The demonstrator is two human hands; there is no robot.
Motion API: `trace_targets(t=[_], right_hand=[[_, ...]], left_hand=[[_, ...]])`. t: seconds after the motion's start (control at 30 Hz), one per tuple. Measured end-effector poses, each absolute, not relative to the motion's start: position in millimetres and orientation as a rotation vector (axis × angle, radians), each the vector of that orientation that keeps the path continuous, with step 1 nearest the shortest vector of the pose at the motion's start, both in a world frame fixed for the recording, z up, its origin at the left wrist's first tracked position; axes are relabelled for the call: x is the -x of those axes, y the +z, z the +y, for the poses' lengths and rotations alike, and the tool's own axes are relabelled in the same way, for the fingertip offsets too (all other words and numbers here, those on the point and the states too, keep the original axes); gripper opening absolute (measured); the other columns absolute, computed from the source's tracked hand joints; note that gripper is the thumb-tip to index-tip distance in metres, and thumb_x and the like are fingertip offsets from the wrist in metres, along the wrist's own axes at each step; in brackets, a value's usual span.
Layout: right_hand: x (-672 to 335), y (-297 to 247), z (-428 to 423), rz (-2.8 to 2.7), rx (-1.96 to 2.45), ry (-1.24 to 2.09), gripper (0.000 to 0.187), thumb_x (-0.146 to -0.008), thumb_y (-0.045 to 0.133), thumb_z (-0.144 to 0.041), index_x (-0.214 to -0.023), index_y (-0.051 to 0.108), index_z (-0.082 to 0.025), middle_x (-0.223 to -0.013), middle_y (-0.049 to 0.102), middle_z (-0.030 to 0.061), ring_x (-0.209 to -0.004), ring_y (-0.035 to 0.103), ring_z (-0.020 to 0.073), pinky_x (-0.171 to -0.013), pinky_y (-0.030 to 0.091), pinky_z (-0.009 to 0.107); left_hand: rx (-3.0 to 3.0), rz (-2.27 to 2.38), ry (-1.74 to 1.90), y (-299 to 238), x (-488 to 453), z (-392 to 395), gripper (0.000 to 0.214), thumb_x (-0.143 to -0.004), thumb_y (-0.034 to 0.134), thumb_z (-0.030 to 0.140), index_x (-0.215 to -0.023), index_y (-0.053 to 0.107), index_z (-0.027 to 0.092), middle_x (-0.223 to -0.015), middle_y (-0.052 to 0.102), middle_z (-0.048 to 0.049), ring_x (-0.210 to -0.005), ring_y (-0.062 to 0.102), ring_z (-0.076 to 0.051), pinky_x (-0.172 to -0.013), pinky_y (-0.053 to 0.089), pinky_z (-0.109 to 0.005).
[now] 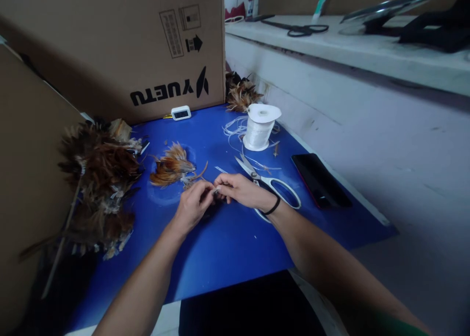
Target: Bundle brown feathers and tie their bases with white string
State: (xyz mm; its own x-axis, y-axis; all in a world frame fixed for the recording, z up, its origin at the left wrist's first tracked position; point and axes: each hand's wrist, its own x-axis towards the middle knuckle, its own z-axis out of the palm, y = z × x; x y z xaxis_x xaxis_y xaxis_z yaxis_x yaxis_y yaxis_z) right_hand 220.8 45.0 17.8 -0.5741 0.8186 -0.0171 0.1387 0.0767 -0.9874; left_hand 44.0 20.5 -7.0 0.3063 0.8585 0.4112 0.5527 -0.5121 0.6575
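Observation:
My left hand (193,205) and my right hand (242,189) meet over the blue mat (227,248), fingers pinched together on a small bundle of feather quills (216,190). A fan of brown and orange feathers (172,168) lies just beyond my left hand. White-handled scissors (270,182) lie partly under my right wrist. A spool of white cord (260,125) stands behind them, with loose cord trailing on the mat.
A heap of brown feathers (97,179) lies at the left. A large cardboard box (121,47) stands behind. A black phone (320,179) lies at the mat's right edge. More feathers (240,94) sit by the wall; a ledge (348,47) holds black scissors.

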Motion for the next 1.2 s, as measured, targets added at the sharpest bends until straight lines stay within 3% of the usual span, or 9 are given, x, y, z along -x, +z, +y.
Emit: trace_targets(t=[0.4,0.73,1.0,1.2], right_hand=[[-215.8,15.1,38.2,-1.827,0.996,1.288,0.008,-0.081,0.049,-0.023,-0.078,0.053,-0.018,-0.067,0.057,-0.0024,-0.061,0.05,0.009,-0.058,0.039,0.021],[-220.9,20.8,38.9,-1.835,0.944,1.341,0.011,-0.084,0.047,-0.021,-0.083,0.057,-0.018,-0.067,0.058,-0.0024,-0.06,0.052,0.0093,-0.059,0.041,0.022],[-223.5,26.9,36.9,-2.064,0.928,0.965,0.017,-0.084,0.045,-0.014,-0.084,0.061,-0.019,-0.077,0.062,-0.0009,-0.069,0.054,0.0102,-0.067,0.039,0.022],[-222.5,27.5,35.4,-2.086,0.961,0.879,0.011,-0.081,0.049,-0.014,-0.076,0.058,-0.019,-0.07,0.058,-0.0032,-0.062,0.05,0.0082,-0.062,0.036,0.02]], left_hand=[[-2.358,1.323,1.332,-8.4,-46.4,15.7,0.008,-0.079,0.055,0.017,-0.085,0.059,0.019,-0.077,0.069,-0.002,-0.064,0.064,-0.011,-0.062,0.051,-0.021],[-2.379,1.364,1.328,-7.2,-47.8,13.4,0.005,-0.079,0.057,0.019,-0.083,0.059,0.019,-0.072,0.068,-0.0006,-0.061,0.064,-0.01,-0.061,0.051,-0.02],[-2.3,1.414,1.275,-5.5,-51.2,12.8,0.001,-0.078,0.057,0.021,-0.078,0.058,0.02,-0.066,0.067,0.0002,-0.055,0.062,-0.01,-0.056,0.049,-0.021],[-2.322,1.378,1.295,-6.4,-52.0,12.3,0.002,-0.079,0.057,0.019,-0.077,0.057,0.019,-0.066,0.067,0.001,-0.055,0.061,-0.009,-0.057,0.048,-0.019]])
